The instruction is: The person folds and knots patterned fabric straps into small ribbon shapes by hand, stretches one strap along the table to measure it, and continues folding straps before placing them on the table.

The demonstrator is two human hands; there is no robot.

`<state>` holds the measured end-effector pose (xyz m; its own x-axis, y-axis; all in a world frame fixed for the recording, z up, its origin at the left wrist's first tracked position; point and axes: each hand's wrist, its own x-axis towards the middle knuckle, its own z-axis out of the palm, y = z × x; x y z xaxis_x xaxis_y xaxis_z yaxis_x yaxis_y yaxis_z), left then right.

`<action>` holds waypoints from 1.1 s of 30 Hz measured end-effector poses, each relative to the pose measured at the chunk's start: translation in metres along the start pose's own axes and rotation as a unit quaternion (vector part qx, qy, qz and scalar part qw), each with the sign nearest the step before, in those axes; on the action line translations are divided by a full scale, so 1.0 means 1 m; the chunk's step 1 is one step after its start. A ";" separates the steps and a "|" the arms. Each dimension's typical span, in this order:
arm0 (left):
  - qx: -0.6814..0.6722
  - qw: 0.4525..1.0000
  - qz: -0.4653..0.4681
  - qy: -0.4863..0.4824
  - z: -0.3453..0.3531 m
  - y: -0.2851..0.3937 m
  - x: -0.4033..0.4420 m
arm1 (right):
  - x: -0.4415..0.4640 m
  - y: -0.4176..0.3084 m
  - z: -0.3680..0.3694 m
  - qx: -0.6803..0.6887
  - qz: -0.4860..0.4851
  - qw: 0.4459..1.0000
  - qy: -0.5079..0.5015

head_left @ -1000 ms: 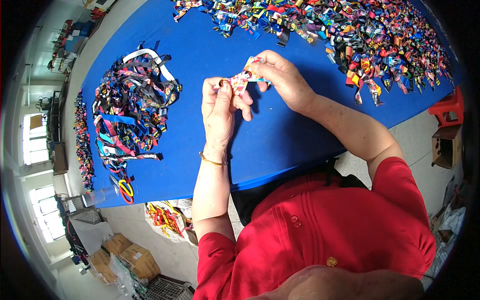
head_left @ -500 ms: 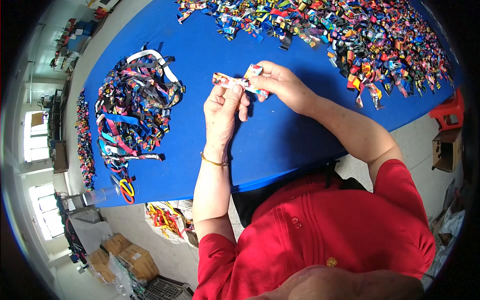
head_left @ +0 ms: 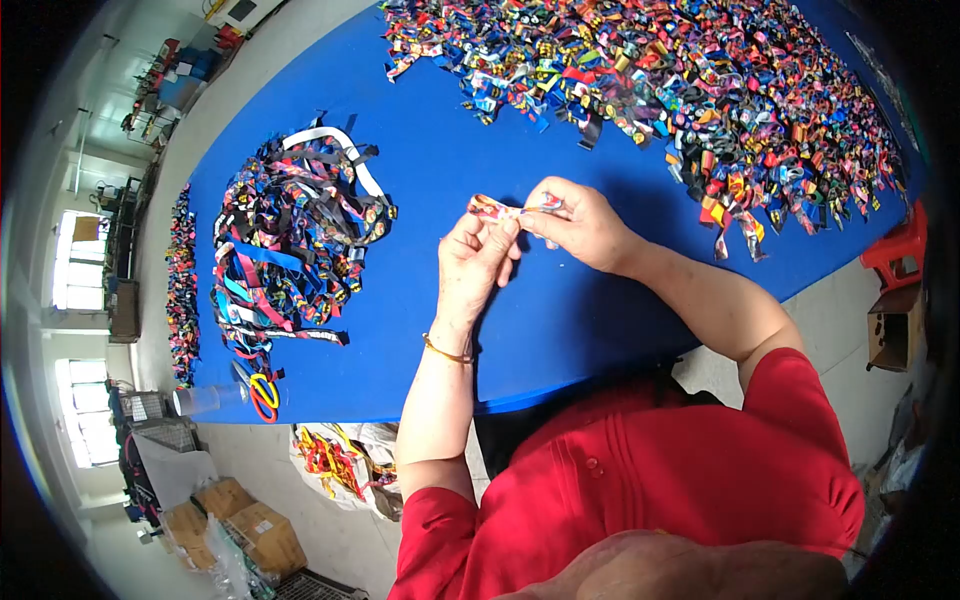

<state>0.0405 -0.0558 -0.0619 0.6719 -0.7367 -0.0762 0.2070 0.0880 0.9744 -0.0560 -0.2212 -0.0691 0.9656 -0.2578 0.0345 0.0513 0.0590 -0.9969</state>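
Note:
A short printed ribbon [head_left: 487, 207], white with red and other colours, is stretched between my two hands above the blue table. My left hand [head_left: 473, 255] pinches it between thumb and fingers, with one loop showing over the fingertips. On the other side, my right hand [head_left: 585, 225] closes on the ribbon's other end, and its fingers hide part of it. The two hands almost touch at the fingertips. Left of them lies a tangled heap of long printed straps [head_left: 290, 235], with a white strap [head_left: 345, 150] along its top.
A large pile of short colourful ribbon pieces [head_left: 690, 90] covers the table's [head_left: 420, 130] far right. Scissors with red and yellow handles [head_left: 264, 395] and a clear cylinder [head_left: 200, 400] lie by the left front edge. A red stool [head_left: 895, 245] and cardboard box [head_left: 893, 330] stand at right.
The view has shifted, so the table and piles appear lower and further right. My right hand has turned and now covers more of the ribbon, whose right end was spread out before.

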 end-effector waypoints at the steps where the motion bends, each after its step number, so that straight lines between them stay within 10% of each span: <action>1: -0.002 1.000 -0.008 -0.003 0.000 0.000 0.000 | 0.000 0.000 -0.001 -0.022 -0.002 1.000 0.019; 33: 0.034 0.999 -0.025 0.021 -0.002 0.009 -0.001 | 0.012 0.001 -0.025 -0.020 0.036 0.989 0.141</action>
<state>0.0428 -0.0533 -0.0532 0.6908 -0.7106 -0.1331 0.1943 0.0051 0.9809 -0.0509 -0.2484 -0.0717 0.8568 -0.5131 -0.0514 -0.0300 0.0499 -0.9983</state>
